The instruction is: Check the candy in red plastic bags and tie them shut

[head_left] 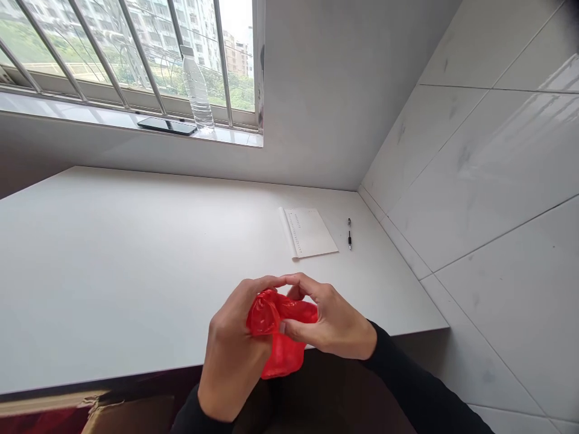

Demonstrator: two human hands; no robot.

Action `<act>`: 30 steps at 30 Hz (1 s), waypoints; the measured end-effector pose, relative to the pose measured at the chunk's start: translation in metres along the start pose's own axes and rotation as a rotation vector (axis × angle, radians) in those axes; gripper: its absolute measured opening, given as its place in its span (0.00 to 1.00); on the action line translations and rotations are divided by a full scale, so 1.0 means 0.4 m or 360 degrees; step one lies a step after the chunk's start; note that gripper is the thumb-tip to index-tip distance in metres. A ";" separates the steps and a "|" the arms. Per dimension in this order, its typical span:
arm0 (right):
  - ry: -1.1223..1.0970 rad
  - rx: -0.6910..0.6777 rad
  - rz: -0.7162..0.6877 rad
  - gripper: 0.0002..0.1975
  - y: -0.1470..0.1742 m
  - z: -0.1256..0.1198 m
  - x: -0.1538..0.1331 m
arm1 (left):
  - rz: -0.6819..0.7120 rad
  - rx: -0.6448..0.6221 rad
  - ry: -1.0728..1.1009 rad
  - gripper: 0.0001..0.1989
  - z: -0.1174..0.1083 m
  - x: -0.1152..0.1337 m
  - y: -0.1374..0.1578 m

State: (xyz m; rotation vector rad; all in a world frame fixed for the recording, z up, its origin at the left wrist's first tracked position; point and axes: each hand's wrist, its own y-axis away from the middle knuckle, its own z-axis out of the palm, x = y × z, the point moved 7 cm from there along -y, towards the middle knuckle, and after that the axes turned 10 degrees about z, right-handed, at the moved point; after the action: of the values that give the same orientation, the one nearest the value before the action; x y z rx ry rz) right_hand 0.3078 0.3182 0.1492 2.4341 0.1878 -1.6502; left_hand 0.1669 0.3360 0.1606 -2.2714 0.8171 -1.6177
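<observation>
A crumpled red plastic bag [284, 355] is between my hands, just over the table's front edge. My left hand [239, 331] is wrapped round its left side, with the fingers bent over the top. My right hand [328, 319] pinches the bag from the right, its thumb lying across the front of the gathered plastic. The fingertips of both hands meet or nearly meet above the bag. Part of the bag hangs below the hands, past the table edge. What the bag holds, if anything, is hidden.
On the white table [136, 253] lie a notepad [314, 232] with writing and a black pen [350, 235]. A clear water bottle [198, 90] and a dark phone [167, 125] are on the windowsill. A cardboard box [131, 413] stands below the front edge. Tiled wall [497, 181] bounds the right.
</observation>
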 end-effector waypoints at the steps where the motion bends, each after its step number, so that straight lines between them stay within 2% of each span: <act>1: -0.0037 -0.0010 -0.0001 0.26 0.002 0.003 -0.002 | 0.0135 0.0090 -0.0153 0.20 -0.006 0.003 0.003; 3: -0.0158 -0.0051 0.0013 0.25 0.002 0.006 0.000 | 0.0343 0.0270 -0.0366 0.19 -0.018 0.009 0.015; 5: -0.0291 -0.0141 0.0046 0.21 -0.003 0.012 0.009 | 0.0450 0.0320 -0.0416 0.17 -0.021 0.010 0.027; 7: -0.0366 -0.0244 0.0049 0.18 -0.008 0.019 0.017 | 0.0539 0.0233 -0.0365 0.19 -0.014 0.012 0.033; 9: -0.0385 -0.0249 0.0030 0.14 -0.011 0.018 0.025 | 0.0633 0.0109 -0.0319 0.22 -0.005 0.017 0.035; 12: -0.0390 -0.0091 0.0022 0.12 -0.013 0.003 0.035 | 0.0739 -0.0051 -0.0266 0.28 0.005 0.023 0.032; 16: -0.0435 0.0058 0.0044 0.12 -0.012 -0.004 0.035 | 0.0744 -0.0230 -0.0268 0.36 0.012 0.017 0.037; 18: -0.0415 0.0154 0.0063 0.12 -0.010 -0.014 0.041 | 0.0715 -0.0202 -0.0303 0.36 0.001 0.009 0.055; 20: -0.0313 0.0301 0.0072 0.11 -0.004 -0.036 0.060 | 0.0668 -0.0075 -0.0349 0.35 -0.023 -0.006 0.088; 24: -0.0111 0.0569 0.0224 0.14 0.015 -0.092 0.155 | 0.0409 0.0138 -0.0465 0.30 -0.067 -0.076 0.178; 27: -0.0086 0.0559 0.0320 0.16 0.023 -0.098 0.206 | 0.0047 0.0176 -0.0260 0.20 -0.066 -0.140 0.221; 30: -0.0227 0.0526 0.0274 0.14 0.033 -0.069 0.194 | -0.0213 0.0278 -0.0113 0.18 -0.047 -0.146 0.230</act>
State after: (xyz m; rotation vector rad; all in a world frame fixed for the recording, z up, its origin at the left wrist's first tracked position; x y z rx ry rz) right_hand 0.3644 0.3113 0.0885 2.4548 -0.3316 -1.8911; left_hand 0.1082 0.2962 0.0758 -2.2860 0.4952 -1.5849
